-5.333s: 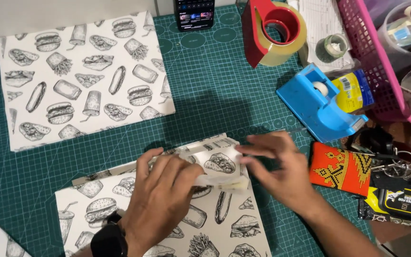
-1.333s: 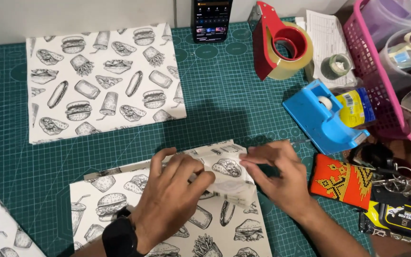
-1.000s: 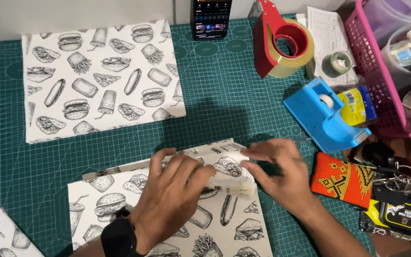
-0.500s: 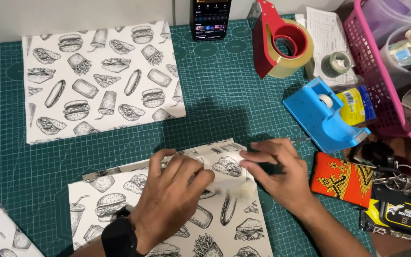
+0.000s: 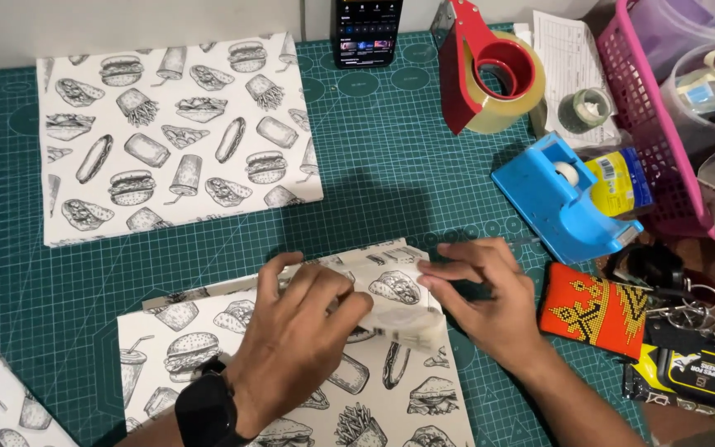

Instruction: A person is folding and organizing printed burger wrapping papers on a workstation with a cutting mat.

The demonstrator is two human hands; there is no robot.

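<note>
Green cutting mat, hands on printed paper
</note>
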